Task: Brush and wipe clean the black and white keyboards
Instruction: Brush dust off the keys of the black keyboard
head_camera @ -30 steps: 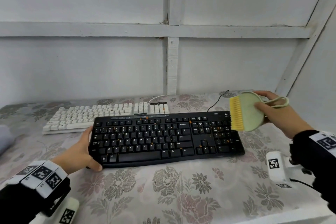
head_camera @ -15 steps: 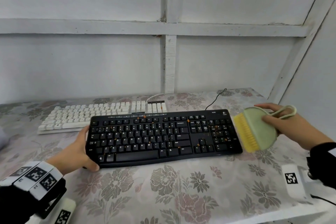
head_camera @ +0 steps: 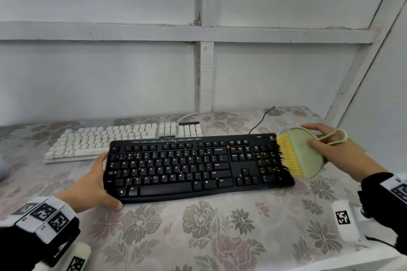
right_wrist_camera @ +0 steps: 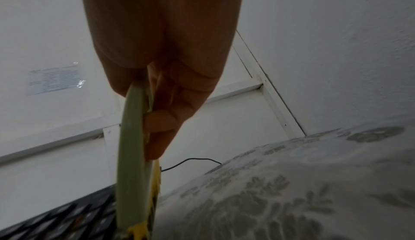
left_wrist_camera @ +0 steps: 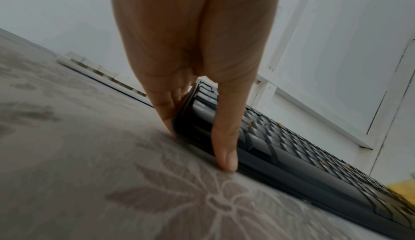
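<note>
The black keyboard [head_camera: 193,167] lies across the middle of the flowered table, with small orange crumbs scattered between its keys. Behind it to the left lies the white keyboard [head_camera: 114,136]. My left hand [head_camera: 92,185] grips the black keyboard's left end, thumb along the front edge and fingers at the side, as the left wrist view shows on the keyboard [left_wrist_camera: 280,148]. My right hand [head_camera: 334,152] pinches a pale green brush [head_camera: 306,152] with yellow bristles [head_camera: 288,156]. The bristles touch the number pad at the right end. The right wrist view shows the brush [right_wrist_camera: 130,155] edge-on between thumb and fingers.
A black cable [head_camera: 262,119] runs from the black keyboard toward the back wall, and a white cable [head_camera: 187,115] leaves the white keyboard. White wall panels close the back and right. The flowered cloth [head_camera: 198,231] stretches in front of the black keyboard.
My right hand carried the brush down and to the right off the keyboard, then back left onto the number pad's right edge. My left hand kept hold of the left end.
</note>
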Motion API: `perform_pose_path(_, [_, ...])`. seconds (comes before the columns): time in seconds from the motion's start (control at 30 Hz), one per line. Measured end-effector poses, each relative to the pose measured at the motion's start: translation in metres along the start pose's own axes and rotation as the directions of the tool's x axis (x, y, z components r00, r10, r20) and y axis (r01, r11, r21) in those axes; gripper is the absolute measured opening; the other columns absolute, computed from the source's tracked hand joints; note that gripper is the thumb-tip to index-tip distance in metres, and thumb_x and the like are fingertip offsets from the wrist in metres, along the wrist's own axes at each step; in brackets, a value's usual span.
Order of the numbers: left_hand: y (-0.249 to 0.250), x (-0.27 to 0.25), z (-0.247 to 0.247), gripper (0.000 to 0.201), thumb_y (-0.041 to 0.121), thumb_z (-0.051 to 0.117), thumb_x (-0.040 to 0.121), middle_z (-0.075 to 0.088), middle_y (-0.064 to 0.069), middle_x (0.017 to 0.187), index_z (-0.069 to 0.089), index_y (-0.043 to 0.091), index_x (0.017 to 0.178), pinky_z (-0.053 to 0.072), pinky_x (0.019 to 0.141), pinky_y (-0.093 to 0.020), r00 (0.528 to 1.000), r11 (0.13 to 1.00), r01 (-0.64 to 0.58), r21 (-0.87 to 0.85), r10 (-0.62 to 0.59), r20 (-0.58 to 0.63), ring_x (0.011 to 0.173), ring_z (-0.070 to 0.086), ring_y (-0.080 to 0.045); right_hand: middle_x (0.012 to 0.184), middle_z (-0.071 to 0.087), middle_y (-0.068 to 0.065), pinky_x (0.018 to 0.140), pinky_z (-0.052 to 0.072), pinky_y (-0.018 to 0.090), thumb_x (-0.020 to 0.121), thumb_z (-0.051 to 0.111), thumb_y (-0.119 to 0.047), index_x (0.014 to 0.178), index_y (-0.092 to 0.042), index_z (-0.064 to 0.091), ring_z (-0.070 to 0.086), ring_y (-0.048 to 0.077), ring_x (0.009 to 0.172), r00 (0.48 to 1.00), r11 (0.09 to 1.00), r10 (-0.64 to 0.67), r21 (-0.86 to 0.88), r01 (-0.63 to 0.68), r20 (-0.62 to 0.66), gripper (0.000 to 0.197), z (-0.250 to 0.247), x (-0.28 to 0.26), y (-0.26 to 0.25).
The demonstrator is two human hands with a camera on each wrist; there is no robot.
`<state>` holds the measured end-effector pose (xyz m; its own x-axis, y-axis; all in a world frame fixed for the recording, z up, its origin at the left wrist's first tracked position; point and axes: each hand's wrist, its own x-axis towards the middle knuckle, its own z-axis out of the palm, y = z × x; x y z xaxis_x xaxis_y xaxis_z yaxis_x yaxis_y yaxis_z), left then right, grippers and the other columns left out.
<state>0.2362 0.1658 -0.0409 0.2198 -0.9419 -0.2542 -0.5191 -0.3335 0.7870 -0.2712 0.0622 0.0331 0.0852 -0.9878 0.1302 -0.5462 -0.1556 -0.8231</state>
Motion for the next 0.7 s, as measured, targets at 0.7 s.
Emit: perform_pose_path(0.7, [-0.002,0.001,0.0,0.14,0.015,0.089,0.033,0.064,-0.003,0.105,0.004,0.036,0.142,0.05,0.089,-0.044,1.0,0.999,-0.01,0.046,0.01,0.003,0.092,0.065,-0.023,0.104,0.063,0.009,0.052,0.048,0.021,0.091,0.052,-0.006,0.12,-0.024,0.06,0.059,0.015,0.077,0.976,0.993,-0.079,0.066,0.094,-0.203,0.035,0.011,0.028,-0.035])
